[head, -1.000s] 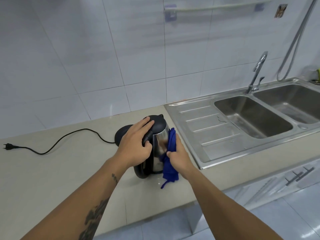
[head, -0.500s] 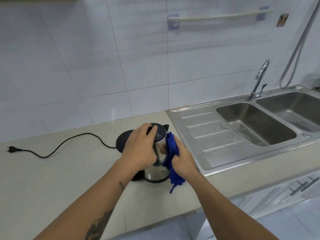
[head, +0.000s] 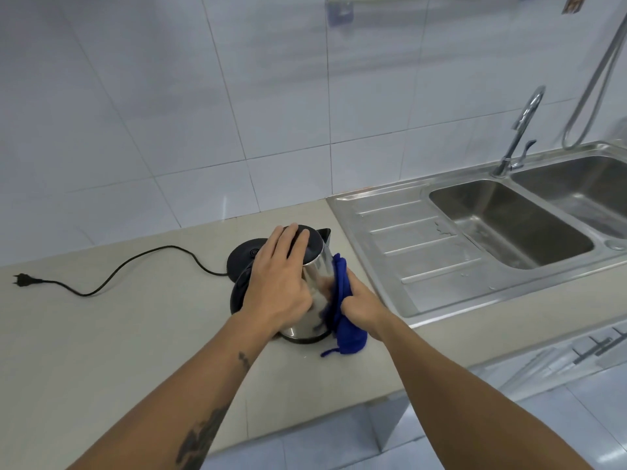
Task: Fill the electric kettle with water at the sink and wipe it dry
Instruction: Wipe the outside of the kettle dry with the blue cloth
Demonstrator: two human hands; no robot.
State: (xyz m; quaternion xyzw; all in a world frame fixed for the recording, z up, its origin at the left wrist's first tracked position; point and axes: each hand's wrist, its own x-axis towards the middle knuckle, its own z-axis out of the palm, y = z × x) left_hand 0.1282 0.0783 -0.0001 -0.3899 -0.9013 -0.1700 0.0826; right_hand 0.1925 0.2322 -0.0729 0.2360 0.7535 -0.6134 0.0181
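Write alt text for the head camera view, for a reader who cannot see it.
A person wipes a steel electric kettle with a blue cloth held in the right hand, while the left hand steadies its black lid. The kettle stands on a beige counter before its round base; the unplugged cord trails left. A steel double sink lies right.

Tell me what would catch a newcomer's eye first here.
The steel electric kettle at the centre of the beige countertop, with the left hand pressing on its black lid and the right hand gripping a blue cloth against its side. Behind it sits the black kettle base, its cord trailing left to an unplugged plug. At the right is the stainless double sink with its tap.
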